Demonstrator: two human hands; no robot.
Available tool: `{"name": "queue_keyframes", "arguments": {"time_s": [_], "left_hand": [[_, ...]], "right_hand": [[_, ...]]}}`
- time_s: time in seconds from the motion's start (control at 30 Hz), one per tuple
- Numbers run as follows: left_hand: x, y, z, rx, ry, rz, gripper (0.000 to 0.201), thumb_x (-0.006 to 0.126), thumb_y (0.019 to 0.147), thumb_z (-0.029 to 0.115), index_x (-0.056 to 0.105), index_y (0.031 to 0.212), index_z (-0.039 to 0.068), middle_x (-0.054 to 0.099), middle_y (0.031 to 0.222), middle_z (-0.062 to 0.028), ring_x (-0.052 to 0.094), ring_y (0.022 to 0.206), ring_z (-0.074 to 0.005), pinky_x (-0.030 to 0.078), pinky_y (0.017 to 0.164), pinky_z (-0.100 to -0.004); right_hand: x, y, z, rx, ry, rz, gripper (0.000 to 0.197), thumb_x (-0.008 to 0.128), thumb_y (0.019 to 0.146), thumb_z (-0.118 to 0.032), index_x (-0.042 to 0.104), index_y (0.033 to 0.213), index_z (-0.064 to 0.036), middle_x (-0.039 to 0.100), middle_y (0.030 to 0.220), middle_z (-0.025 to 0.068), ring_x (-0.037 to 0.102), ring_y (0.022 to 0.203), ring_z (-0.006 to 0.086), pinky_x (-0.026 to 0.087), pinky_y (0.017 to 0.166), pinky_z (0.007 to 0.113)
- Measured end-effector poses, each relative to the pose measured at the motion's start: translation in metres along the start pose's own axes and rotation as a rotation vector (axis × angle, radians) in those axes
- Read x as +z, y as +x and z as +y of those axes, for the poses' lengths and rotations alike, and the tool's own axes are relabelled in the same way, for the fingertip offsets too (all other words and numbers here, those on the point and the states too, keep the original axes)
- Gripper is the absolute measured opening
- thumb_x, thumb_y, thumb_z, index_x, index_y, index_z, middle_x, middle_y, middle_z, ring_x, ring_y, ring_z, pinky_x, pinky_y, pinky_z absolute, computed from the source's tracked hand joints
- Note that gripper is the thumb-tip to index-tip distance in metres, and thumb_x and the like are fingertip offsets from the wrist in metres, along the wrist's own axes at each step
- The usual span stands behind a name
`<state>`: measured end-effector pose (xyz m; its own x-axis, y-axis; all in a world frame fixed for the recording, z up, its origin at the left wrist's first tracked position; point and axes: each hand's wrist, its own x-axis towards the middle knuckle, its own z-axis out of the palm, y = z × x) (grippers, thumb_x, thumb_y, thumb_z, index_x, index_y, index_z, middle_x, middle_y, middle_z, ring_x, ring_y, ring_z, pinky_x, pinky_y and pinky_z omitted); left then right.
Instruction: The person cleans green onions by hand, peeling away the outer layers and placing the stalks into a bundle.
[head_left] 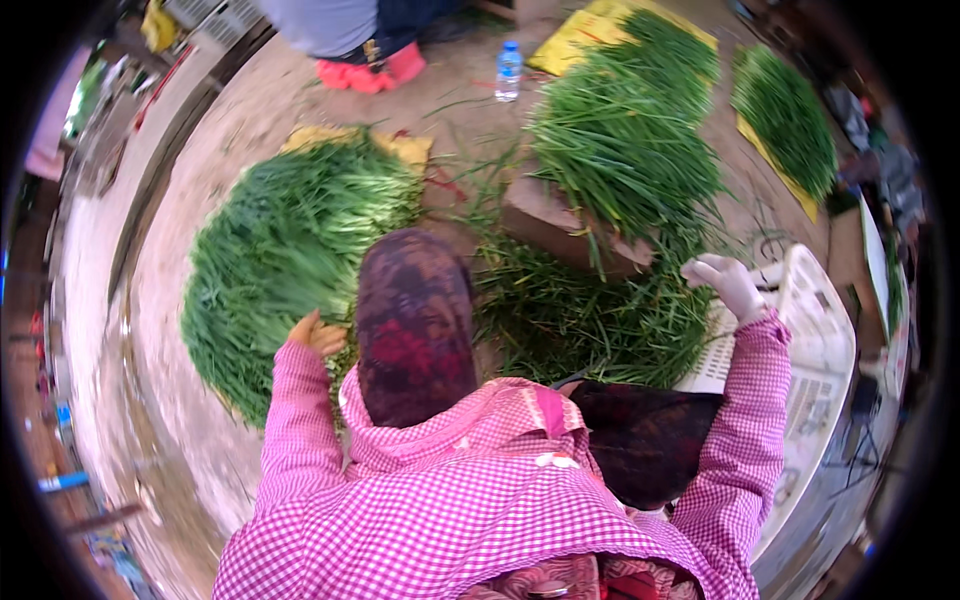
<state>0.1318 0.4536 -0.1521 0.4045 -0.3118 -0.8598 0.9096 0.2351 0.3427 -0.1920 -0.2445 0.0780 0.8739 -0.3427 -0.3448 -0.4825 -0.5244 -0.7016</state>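
Here, green, pale-ended stalks (290, 240) fan out, left grip (318, 335) and right grip (728, 284) loosely spread.

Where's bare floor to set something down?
Bare brown floor shows left of the green leafy heap and, mostly, between that heap and the blue-capped clear plastic bottle. Crowded near the right hand: loose dark-green leaves fill the space between the brown rectangular block and white plastic crate.

Checked jacket (400, 520): bright, softly lit
Leaf heap (285, 240): slightly smeared, left of the jacket
Ground (165, 280): pale, farther left of the jacket
Crate (825, 335): bright white, right of the jacket
Loose leaves (600, 325): shadowed, ahead of the jacket
Fisheye rim: black, edges bent
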Motion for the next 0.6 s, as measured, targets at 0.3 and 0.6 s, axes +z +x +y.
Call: {"name": "queue_keyframes", "arguments": {"time_s": [0.3, 0.6], "left_hand": [[0.273, -0.077, 0.072, 0.968, 1.370, 0.034, 0.031, 0.061, 0.083, 0.015, 0.057, 0.111, 0.004, 0.067, 0.093, -0.0119, 0.066, 0.079, -0.0204, 0.053, 0.068, -0.0319], [0.600, -0.037, -0.028, 1.289, 2.145, -0.381, 0.061, 0.071, 0.076, 0.027, 0.046, 0.129, 0.007, 0.056, 0.119, -0.0136, 0.052, 0.114, -0.0238, 0.041, 0.097, -0.0331]], "right_hand": [[0.011, -0.006, -0.011, 0.098, -0.079, -0.127, 0.031, 0.051, 0.086, -0.030, 0.065, 0.099, -0.0061, 0.067, 0.090, 0.0088, 0.064, 0.083, 0.0183, 0.048, 0.078, 0.031], [0.063, 0.037, -0.031, 0.081, 0.065, -0.164, 0.033, 0.053, 0.083, -0.035, 0.066, 0.098, -0.0086, 0.068, 0.092, 0.0067, 0.064, 0.087, 0.0167, 0.048, 0.081, 0.029]]}}
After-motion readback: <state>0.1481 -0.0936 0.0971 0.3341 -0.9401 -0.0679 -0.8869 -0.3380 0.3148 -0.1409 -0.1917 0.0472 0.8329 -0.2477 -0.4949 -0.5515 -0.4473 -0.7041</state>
